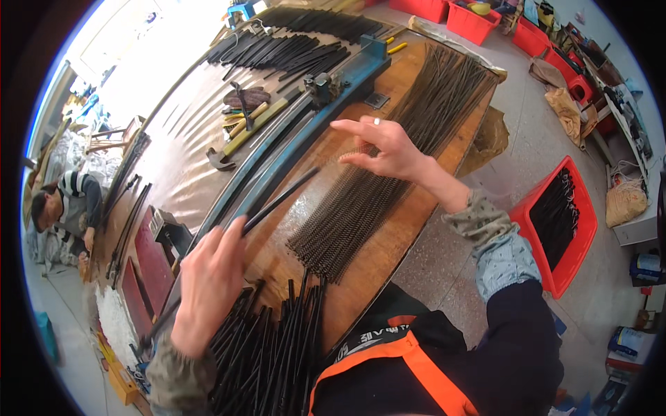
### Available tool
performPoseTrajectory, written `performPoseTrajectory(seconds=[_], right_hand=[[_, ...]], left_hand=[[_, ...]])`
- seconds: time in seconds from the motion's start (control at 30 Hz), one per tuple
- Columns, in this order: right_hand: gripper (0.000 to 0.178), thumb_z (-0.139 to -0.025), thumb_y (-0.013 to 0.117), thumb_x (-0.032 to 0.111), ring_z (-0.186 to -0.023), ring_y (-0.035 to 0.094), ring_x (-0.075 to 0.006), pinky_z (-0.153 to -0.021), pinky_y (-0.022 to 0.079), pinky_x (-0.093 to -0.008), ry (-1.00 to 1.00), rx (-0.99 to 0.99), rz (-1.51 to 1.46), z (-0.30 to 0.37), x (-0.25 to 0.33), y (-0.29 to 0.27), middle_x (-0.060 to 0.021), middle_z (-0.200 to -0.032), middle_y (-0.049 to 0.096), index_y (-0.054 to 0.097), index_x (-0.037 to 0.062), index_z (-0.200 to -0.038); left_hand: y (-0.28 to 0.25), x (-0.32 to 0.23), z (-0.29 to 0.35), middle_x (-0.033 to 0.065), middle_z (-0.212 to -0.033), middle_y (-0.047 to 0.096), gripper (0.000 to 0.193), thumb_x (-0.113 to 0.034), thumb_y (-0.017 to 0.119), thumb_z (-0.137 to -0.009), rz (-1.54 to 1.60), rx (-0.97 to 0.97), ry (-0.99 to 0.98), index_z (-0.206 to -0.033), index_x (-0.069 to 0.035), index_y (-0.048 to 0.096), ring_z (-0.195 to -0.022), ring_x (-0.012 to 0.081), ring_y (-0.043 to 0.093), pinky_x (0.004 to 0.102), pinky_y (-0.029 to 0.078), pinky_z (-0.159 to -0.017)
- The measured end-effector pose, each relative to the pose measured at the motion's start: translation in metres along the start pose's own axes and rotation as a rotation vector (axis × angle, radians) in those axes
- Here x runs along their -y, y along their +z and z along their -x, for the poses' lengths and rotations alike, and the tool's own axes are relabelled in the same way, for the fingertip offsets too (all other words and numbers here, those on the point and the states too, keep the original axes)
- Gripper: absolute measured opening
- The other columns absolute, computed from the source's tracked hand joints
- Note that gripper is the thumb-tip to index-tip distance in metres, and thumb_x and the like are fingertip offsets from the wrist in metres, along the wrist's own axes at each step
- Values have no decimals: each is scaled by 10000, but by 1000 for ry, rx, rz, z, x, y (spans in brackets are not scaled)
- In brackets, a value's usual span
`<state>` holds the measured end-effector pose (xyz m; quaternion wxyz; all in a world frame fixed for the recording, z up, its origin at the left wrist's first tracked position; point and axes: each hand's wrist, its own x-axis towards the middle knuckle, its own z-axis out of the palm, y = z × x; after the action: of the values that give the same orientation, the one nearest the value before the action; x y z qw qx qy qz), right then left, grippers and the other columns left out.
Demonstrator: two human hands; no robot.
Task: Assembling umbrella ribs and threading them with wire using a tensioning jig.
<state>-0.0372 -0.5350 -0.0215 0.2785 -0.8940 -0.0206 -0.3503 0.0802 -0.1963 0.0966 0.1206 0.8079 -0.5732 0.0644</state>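
My left hand (211,284) is closed round a long, thin black tube (284,197). The tube slants up to the right over the wooden bench, and its lower part runs on behind my wrist. My right hand (385,149) hovers above a thick bundle of long, thin coil springs (347,222), thumb and index finger apart with a gap between them. I make out nothing held in it. Below my left hand, many loose black tubes (277,347) lie in a heap beside my body. A blue metal rail (277,173) runs along the bench just beyond both hands.
A clamp-like fitting (320,90) sits on the rail. Beyond it lie a hammer (222,159), gloves (248,98) and rows of black tubes (277,52). A red bin (586,236) of black pieces stands on the floor to the right. A co-worker (69,201) sits at far left.
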Motion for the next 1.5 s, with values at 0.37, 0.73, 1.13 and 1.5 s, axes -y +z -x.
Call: performPoseTrajectory(seconds=[0.37,0.73,1.13,1.5], right_hand=[[598,-763,839,250,-622,531,-174,-539,464,-331,-251,-98,91,-5,-25,-24,-33,-695,512,619,102,-1298],[208,-764,815,205,-587,594,-241,-579,503,-367,35,-278,320,-9,-118,-22,-51,-639,604,728,140,-941],[110,-784,755,137,-654,630,-253,-596,516,-368,-93,-283,306,-9,-106,-11,-59,-728,661,715,139,-886],[40,-790,756,163,-619,628,-232,-580,501,-349,-165,-255,351,-12,-102,17,-50,-654,635,728,149,-815]], left_hand=[[54,5,-57,81,-714,539,361,-174,656,-911,-18,43,141,-1264,-126,596,-616,281,610,405,491,-541],[67,24,-61,143,-798,553,239,-94,648,-885,100,61,52,-1116,-66,592,-740,355,610,443,497,-630],[67,13,-45,178,-818,574,244,-63,617,-895,169,101,19,-1135,-37,589,-754,409,609,473,491,-643],[69,21,-39,157,-795,565,242,-136,635,-918,69,106,-8,-1142,-56,589,-736,390,609,473,488,-623]])
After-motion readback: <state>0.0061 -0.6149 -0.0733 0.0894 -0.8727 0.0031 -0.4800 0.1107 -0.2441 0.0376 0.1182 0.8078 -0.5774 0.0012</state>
